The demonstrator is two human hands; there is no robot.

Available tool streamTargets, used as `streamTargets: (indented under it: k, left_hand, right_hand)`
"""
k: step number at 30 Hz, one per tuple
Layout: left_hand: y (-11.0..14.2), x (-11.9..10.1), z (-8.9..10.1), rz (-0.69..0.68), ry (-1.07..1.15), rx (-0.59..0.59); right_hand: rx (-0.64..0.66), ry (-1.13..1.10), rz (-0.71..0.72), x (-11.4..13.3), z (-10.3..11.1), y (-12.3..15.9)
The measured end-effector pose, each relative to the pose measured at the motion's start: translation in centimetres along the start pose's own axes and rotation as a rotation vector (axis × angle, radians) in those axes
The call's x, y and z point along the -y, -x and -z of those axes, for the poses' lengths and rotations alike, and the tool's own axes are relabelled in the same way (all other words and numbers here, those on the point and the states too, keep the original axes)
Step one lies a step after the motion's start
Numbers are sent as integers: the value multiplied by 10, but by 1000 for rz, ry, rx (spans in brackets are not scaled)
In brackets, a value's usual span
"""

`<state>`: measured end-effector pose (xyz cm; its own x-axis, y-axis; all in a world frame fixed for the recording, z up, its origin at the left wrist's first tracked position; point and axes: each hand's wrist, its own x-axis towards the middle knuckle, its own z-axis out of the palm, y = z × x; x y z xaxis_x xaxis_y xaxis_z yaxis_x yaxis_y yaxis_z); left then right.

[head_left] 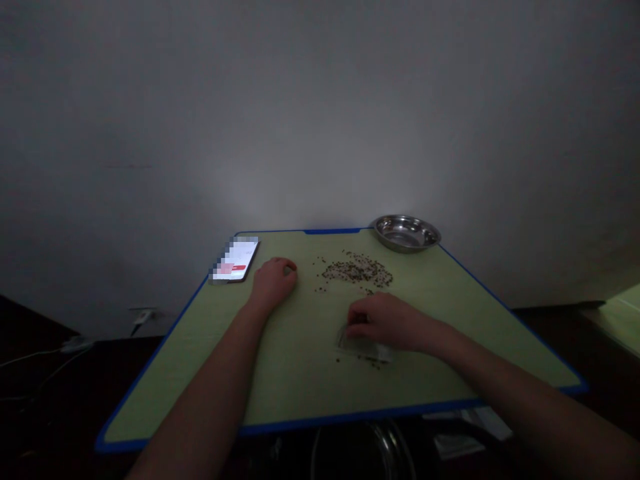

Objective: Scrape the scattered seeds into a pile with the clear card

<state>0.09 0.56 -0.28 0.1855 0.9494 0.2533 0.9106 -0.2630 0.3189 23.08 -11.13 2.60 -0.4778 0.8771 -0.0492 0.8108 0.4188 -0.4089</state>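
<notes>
My left hand (275,283) rests on the tabletop, left of a loose spread of small dark and pale beans or seeds (357,270). Its fingers are loosely curled, and nothing shows in them. Nearer to me, my right hand (385,320) hovers over or touches a small clear plastic bag (377,353). Thumb and fingers are bent together there, and whatever lies between them is too dark to make out. A few dark beans (376,365) lie by the bag's near edge; whether they are inside it I cannot tell.
On the pale green table (295,380) with its blue rim, a shiny metal bowl (407,233) stands at the back right corner. A phone with a lit screen (237,260) lies along the left edge. Behind rises a grey wall (320,120).
</notes>
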Motion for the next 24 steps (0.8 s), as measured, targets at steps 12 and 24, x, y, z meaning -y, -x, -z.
streamTargets:
  k: [12,24]
  left_hand:
    - [0,-1,1,9,-5,-1]
    - [-1,-2,0,11,-10,6]
  right_hand:
    - [155,-80,191,9,-6,8]
    - [158,-134,147,13,-16,27]
